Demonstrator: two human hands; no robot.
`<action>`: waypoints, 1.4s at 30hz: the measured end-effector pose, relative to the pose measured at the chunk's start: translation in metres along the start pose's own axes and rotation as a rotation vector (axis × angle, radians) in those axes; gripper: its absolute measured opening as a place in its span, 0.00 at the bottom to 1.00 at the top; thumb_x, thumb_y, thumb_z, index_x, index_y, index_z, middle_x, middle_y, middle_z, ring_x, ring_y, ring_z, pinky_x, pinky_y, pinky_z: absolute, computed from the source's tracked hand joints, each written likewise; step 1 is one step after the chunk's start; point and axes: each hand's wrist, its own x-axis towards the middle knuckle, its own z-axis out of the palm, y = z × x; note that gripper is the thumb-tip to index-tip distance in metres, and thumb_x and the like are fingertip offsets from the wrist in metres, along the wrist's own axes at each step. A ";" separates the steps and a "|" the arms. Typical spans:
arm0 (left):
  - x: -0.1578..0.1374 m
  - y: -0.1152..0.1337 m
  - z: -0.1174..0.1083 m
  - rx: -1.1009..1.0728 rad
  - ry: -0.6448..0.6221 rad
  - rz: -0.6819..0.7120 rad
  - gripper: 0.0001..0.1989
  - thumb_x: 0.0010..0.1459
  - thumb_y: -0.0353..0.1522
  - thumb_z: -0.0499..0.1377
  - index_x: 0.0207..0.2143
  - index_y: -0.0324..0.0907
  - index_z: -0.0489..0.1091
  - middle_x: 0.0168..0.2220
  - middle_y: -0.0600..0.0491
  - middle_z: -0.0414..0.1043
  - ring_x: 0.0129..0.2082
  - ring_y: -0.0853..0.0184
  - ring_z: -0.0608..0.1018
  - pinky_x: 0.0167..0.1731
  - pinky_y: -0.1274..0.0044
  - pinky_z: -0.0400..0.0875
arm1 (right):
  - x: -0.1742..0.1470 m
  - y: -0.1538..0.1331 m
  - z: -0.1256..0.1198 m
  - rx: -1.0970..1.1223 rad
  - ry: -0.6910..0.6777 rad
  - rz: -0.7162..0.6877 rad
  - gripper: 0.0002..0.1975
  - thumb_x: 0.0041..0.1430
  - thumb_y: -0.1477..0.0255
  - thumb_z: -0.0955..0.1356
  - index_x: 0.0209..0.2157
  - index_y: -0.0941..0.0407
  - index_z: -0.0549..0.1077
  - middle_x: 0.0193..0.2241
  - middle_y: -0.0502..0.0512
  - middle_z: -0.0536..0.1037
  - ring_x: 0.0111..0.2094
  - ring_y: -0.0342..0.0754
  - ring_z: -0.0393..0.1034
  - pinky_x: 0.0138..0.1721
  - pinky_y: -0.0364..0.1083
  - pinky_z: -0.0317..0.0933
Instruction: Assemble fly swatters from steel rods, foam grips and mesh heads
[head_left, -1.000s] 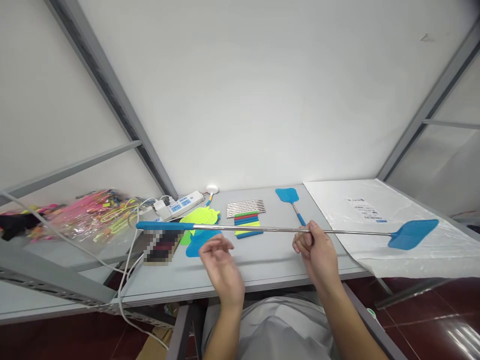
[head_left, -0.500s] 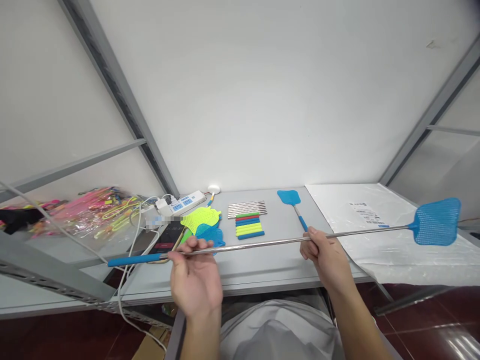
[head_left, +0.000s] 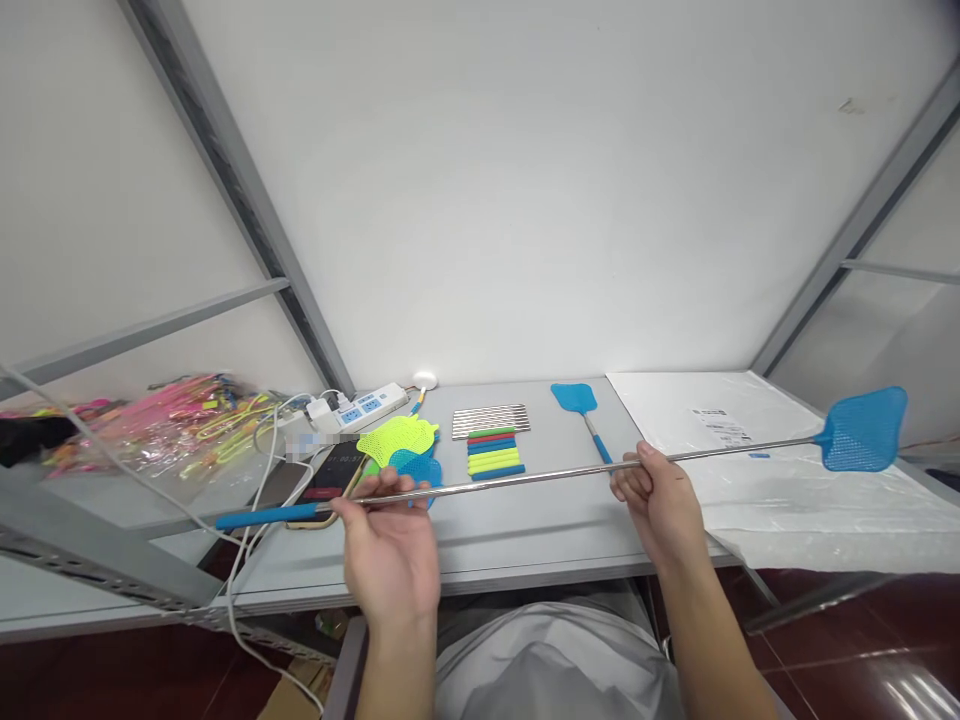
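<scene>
A long fly swatter [head_left: 525,482] with a metal rod, blue grip and blue mesh head stretches across the view above the table. My left hand [head_left: 394,550], palm up, is closed on the rod beside the blue grip. Farther right, my right hand [head_left: 660,500] pinches the rod between thumb and fingers. Behind the rod lies a shorter blue fly swatter [head_left: 576,398] on the table. A row of coloured grip tubes [head_left: 495,455] lies in front of several metal rods [head_left: 491,420]. Yellow and blue swatter heads [head_left: 397,436] are piled to their left.
A power strip [head_left: 367,408] with white cables and a phone [head_left: 330,475] are on the left of the table. Beyond the grey shelf post are bagged colourful items [head_left: 180,420]. A white package with labels [head_left: 720,430] covers the right side.
My right hand has slid a little right along the rod, toward the head. The swatter's head end has shifted slightly left and up. My left hand stays near the grip.
</scene>
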 end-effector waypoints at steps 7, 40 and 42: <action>-0.049 -0.050 0.002 0.354 -0.534 -0.416 0.18 0.65 0.45 0.55 0.38 0.40 0.75 0.43 0.44 0.74 0.42 0.61 0.76 0.41 0.70 0.72 | -0.023 0.032 0.041 -0.045 -0.275 0.130 0.25 0.60 0.55 0.68 0.17 0.54 0.58 0.15 0.42 0.53 0.18 0.40 0.49 0.22 0.44 0.50; 0.037 0.001 -0.016 0.095 -0.022 -0.169 0.16 0.64 0.44 0.55 0.34 0.41 0.72 0.31 0.52 0.77 0.29 0.67 0.77 0.36 0.72 0.73 | 0.032 -0.027 -0.099 0.199 0.612 -0.401 0.19 0.60 0.69 0.66 0.18 0.54 0.58 0.14 0.42 0.58 0.14 0.37 0.46 0.18 0.43 0.54; 0.033 -0.002 -0.015 0.081 -0.014 -0.149 0.16 0.65 0.44 0.53 0.36 0.43 0.72 0.29 0.53 0.77 0.27 0.67 0.77 0.36 0.70 0.73 | 0.033 -0.025 -0.096 0.203 0.604 -0.396 0.18 0.60 0.68 0.65 0.19 0.54 0.59 0.14 0.42 0.58 0.14 0.37 0.46 0.18 0.42 0.53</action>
